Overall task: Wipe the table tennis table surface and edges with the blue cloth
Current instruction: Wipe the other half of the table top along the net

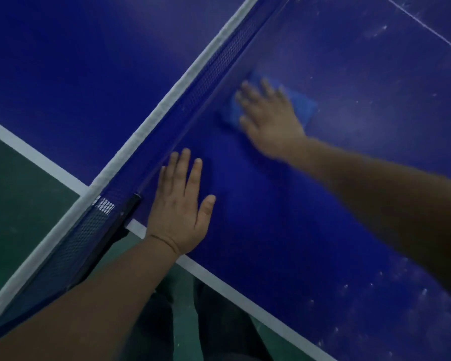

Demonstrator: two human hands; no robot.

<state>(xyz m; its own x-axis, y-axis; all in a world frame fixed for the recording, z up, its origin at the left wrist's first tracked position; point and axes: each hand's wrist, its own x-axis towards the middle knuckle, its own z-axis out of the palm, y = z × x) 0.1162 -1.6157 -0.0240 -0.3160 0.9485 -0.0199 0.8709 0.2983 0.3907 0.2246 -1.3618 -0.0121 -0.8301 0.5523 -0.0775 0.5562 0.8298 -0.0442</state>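
The right hand [268, 118] reaches far out, arm nearly straight, fingers spread flat and pressing the blue cloth [301, 105] onto the table tennis table [271, 217], just beside the net [214, 66]. The left hand [180, 207] lies palm-down near the table's white edge, fingers straight and relaxed, holding nothing, close to the net post [126, 212].

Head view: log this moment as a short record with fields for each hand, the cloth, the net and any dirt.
left hand: flat on the table, fingers straight, beside the net post
right hand: flat on the blue cloth, pressing it down, blurred
blue cloth: on the table, close to the net
dirt: pale specks far right of the cloth
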